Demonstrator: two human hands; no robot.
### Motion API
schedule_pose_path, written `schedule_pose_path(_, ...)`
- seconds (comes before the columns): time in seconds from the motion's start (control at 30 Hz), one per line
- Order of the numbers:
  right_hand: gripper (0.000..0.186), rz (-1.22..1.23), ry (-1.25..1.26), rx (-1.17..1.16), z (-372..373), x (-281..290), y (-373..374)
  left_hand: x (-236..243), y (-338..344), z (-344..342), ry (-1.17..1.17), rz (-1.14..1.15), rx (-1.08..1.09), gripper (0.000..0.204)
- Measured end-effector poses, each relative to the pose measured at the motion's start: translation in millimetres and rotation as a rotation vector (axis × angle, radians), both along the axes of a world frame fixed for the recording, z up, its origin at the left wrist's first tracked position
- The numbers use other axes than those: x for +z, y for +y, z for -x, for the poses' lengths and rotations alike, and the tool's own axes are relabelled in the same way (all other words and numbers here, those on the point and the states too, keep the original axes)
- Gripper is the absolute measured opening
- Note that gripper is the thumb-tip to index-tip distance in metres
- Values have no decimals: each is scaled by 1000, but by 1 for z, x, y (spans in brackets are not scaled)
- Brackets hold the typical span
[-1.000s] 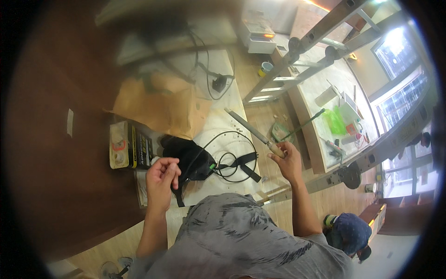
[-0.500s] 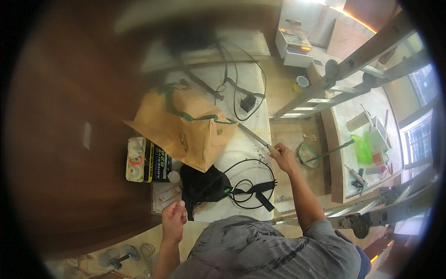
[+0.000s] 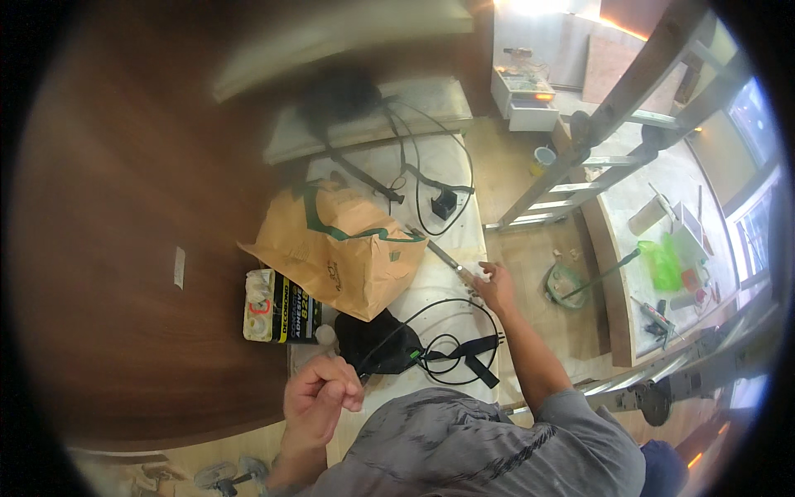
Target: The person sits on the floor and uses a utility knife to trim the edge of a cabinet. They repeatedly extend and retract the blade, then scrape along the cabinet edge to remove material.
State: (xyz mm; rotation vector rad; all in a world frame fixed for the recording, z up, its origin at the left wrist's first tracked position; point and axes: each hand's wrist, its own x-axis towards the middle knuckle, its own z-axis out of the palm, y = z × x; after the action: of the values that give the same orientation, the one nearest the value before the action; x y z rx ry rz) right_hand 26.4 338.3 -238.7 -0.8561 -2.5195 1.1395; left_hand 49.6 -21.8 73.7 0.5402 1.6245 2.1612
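Observation:
My right hand (image 3: 495,290) is at the table's right side, fingers apart, beside the handle end of a long thin tool (image 3: 447,258). The tool has a grey shaft and lies slantwise, its far end against a brown paper bag (image 3: 348,257) with green trim. Whether a fingertip touches the handle is unclear. My left hand (image 3: 321,399) is raised low in the view with curled fingers and the thumb pressed against them. What it pinches, if anything, is hidden. Just beyond it lie a black cloth bag (image 3: 377,341) and a coiled black cable (image 3: 447,300) with a strap.
A tin with black and yellow sides (image 3: 286,311) stands left of the paper bag. Further back lie more black cables and a small black block (image 3: 445,203). An aluminium ladder (image 3: 571,186) rises at right, near a green dustpan (image 3: 563,286) and a cluttered second table (image 3: 621,306).
My right hand has loosened its fingers from the tool's handle, and the tool lies further left against the paper bag. My left hand has come up and nearer the black bag.

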Motion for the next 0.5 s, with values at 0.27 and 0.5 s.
schedule_pose_path(0.27, 39, 19, -135, -386, -195, -31, 18, 75, 17, -19, 790, -515, -223, 26)
schedule_pose_path(0.5, 30, 206, -520, -516, -415, -121, -81, 106, 11, -43, 1073, -663, -357, 38)
